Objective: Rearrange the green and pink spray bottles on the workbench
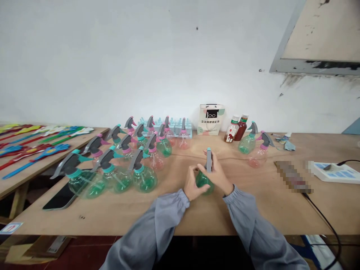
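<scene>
A green spray bottle [201,180] with a grey trigger head stands upright between my hands near the middle of the table. My left hand [193,184] curls around the left side of its round body. On the other side, my right hand [218,173] is closed around the neck and grey head, hiding part of them. To the left stand several more spray bottles, among them a green one [144,180] and a pink one [156,159]. Two others, a green bottle [247,143] and a pink bottle [257,155], are at the right rear.
A paper bag [208,127] and two sauce bottles [233,129] stand by the wall. A phone [60,197] lies at left, partly under a spray bottle. At right are a pixelated device [292,177] with a cable and a white tray-like item [339,173]. Colourful hand-shaped toys [42,153] cover the left table.
</scene>
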Demonstrator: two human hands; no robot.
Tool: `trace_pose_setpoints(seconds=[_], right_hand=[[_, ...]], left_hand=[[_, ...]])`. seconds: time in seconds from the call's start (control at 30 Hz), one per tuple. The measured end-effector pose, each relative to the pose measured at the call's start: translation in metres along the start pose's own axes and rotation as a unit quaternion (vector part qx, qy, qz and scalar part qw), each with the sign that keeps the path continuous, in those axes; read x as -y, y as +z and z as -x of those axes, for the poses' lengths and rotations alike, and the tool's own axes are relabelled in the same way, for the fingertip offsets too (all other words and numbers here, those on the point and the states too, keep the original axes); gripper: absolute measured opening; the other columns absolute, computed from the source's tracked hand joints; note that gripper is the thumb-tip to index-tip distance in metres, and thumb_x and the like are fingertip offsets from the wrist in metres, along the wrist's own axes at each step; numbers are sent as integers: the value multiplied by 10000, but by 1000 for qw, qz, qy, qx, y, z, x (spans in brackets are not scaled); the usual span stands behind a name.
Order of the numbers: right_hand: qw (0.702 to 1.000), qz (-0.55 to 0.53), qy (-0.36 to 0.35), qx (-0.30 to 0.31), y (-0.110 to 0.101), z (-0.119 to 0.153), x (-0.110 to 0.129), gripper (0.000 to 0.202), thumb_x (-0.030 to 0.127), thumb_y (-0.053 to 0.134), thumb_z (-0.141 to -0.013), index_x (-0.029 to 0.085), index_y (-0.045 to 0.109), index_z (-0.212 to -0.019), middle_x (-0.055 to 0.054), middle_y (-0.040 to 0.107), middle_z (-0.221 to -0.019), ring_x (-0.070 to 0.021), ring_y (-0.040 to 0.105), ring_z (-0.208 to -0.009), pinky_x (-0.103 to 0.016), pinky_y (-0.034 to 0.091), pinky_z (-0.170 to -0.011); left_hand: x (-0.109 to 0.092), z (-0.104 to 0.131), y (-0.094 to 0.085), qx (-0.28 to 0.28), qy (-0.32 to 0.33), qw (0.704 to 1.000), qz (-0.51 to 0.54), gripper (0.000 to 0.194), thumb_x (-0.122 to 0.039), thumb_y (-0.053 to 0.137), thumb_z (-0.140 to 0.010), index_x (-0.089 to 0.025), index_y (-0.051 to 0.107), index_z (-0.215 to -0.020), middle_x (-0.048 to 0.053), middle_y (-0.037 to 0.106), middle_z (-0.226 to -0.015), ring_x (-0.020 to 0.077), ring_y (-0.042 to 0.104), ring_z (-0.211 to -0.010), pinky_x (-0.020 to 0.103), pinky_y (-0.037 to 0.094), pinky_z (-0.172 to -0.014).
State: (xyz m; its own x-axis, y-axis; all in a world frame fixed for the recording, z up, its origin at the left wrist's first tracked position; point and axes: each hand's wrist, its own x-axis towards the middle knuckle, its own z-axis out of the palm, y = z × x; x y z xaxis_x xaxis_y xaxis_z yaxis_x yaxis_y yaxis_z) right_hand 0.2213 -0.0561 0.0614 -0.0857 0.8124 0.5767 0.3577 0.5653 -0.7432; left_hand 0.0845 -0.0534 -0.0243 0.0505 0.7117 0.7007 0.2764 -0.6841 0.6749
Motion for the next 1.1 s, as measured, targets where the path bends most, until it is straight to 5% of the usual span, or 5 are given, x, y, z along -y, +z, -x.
trace_pose_setpoints(seconds=[0.17, 0.33, 0.5, 0.87, 1.1], right_hand=[[1000, -21, 4, 2, -13, 1, -3, 467, 433, 640, -885, 225, 578, -1298, -119, 697, -1246, -257, 668, -1157, -445, 525, -1036], [998, -42, 32, 20, -21, 9, -5, 441, 413, 610, -906, 229, 616, -1307, -78, 744, -1052, -266, 642, -1193, -455, 502, -1055], [992, -106, 68, 11, -20, 10, -4, 446, 434, 651, -877, 249, 652, -1282, -83, 744, -1139, -267, 637, -1196, -457, 474, -1081], [863, -461, 204, 28, -22, -41, 10, 280, 366, 692, -658, 241, 681, -909, -49, 786, -922, -281, 732, -1033, -396, 594, -851], [851, -477, 210, 72, -13, -60, 7, 203, 385, 692, -667, 231, 633, -784, -63, 774, -820, -284, 738, -1004, -381, 591, -806]], left_hand=[[29, -71, -10, -202, -60, 978, -8, 416, -487, 534, -925, -209, 464, -1226, 118, 528, -1207, 244, 542, -1168, 435, 433, -1048], [74, -160, -10, -171, -140, 966, -135, 769, -254, 742, -756, -140, 370, -1419, 210, 404, -1467, 332, 335, -1465, 498, 280, -1219], [99, -189, -2, -107, -190, 965, -146, 870, -247, 753, -772, -134, 291, -1499, 259, 390, -1528, 360, 304, -1512, 525, 304, -1214], [54, -89, -34, 46, -108, 972, -205, 784, -482, 704, -824, -132, 378, -1445, 224, 559, -1373, 359, 538, -1338, 515, 455, -1086], [25, -30, -64, 41, -46, 971, -231, 651, -545, 626, -870, -168, 451, -1372, 170, 630, -1210, 327, 625, -1189, 487, 494, -1007]])
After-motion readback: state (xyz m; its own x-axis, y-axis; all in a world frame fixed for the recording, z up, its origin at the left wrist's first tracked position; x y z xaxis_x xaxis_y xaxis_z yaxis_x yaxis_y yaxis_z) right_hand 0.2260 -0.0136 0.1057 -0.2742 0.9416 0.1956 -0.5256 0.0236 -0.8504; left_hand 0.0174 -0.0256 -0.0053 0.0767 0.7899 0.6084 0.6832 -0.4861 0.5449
